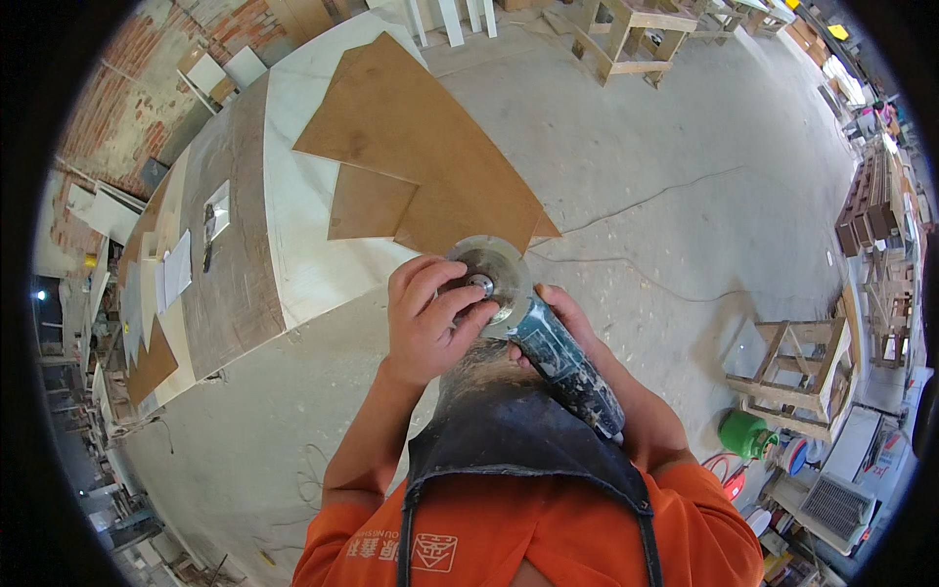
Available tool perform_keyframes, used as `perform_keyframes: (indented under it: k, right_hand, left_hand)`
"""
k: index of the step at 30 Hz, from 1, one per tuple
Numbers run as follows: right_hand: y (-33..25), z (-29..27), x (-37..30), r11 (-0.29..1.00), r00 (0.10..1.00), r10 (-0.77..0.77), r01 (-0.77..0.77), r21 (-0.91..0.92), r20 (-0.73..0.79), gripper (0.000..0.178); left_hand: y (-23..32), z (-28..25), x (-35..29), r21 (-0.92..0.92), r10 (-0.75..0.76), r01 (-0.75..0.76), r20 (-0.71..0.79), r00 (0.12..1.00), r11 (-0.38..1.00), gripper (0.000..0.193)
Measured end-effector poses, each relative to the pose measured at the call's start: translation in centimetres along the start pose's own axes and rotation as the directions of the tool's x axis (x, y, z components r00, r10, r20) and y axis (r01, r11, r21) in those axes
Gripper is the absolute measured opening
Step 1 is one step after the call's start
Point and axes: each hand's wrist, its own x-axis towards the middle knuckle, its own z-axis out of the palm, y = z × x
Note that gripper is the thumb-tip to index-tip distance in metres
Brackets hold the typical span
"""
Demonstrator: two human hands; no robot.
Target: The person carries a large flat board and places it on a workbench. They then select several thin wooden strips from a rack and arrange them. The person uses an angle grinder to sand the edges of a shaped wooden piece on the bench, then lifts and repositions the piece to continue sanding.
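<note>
An angle grinder (567,362) with a dusty green and black body is held up in front of my chest, its round cutting disc (508,279) facing up. Wrapped around the grinder's body near its head, my right hand (570,318) is closed, with part of its fingers hidden underneath. My left hand (423,318) reaches over the disc from the left. Its fingertips and thumb close in around the metal locking nut (480,284) at the disc's centre. The grinder's rear end points toward my right forearm.
To the left stands a large worktable (230,254) with pale and grey sheets. A brown board (391,117) lies on its far part. Thin cables (646,210) cross the concrete floor. On the right are a wooden stand (797,377) and a green gas cylinder (745,433).
</note>
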Motion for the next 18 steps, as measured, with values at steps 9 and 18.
perform_keyframes:
  k: [9,18]
  right_hand:
    - [-3.2,-2.1,-2.3,1.0,0.998,0.0,0.0,-0.003,-0.063,0.068]
    - [-5.9,-4.7,-5.9,0.997,0.994,-0.064,0.06,-0.057,-0.083,0.077]
  left_hand:
    - [1.9,3.3,3.0,0.004,0.003,-0.003,0.038,0.999,1.0,0.027]
    - [4.5,6.9,5.3,-0.004,0.013,-0.013,0.097,0.995,1.0,0.025]
